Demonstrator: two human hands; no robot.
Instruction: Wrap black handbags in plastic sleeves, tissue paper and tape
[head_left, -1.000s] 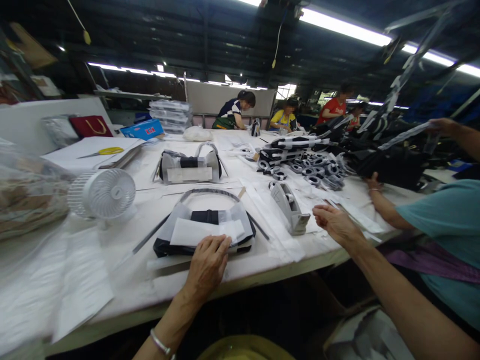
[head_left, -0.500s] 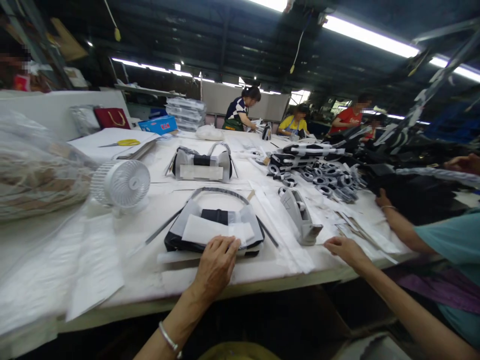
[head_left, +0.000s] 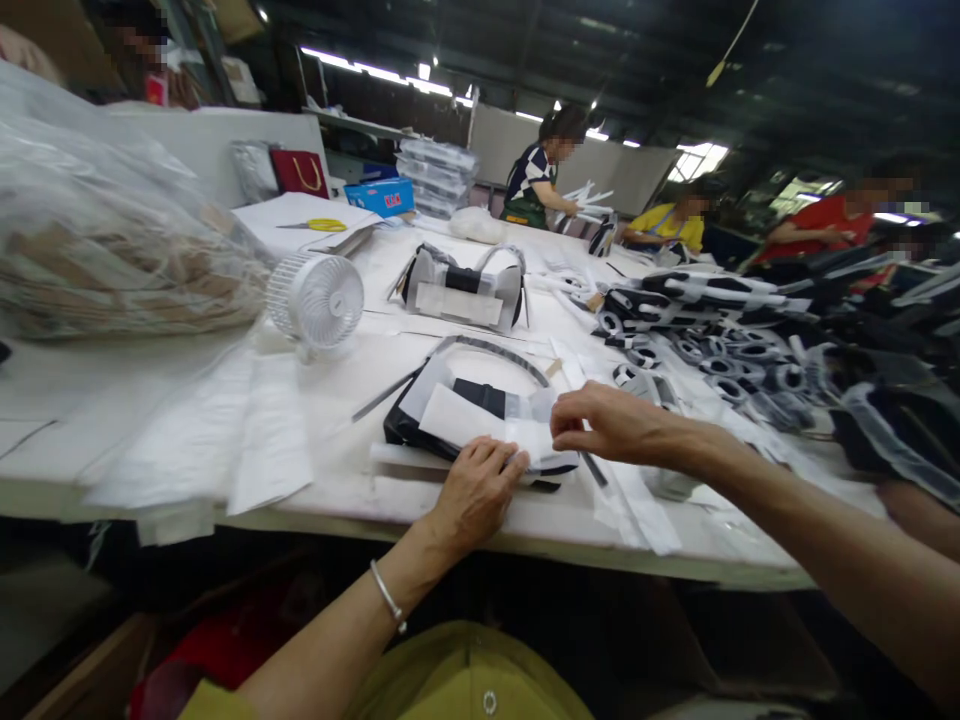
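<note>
A black handbag (head_left: pixel 420 425) lies on the table in front of me, partly wrapped in pale sheeting, its covered handle arching away from me. A white sheet (head_left: pixel 457 415) lies across its front. My left hand (head_left: pixel 480 490) rests on the near edge of that sheet, fingers extended and pressing down. Above the bag's right end is my right hand (head_left: pixel 600 425), its fingers pinched together at the pale wrapping; whatever is between them is too small to make out. Behind my right forearm a grey tape dispenser (head_left: pixel 649 388) is mostly hidden.
A second wrapped bag (head_left: pixel 461 295) stands farther back. To the left are a white fan (head_left: pixel 319 300), white sheets (head_left: pixel 270 440) and a large plastic sack (head_left: pixel 120 240). Yellow-handled scissors (head_left: pixel 324 225) lie on stacked sheets. Wrapped straps (head_left: pixel 739 365) pile up at right. Several people work beyond.
My right hand has moved left from beside the tape dispenser to the bag's right end. My left hand stays on the bag. The view has shifted, so the table appears farther right.
</note>
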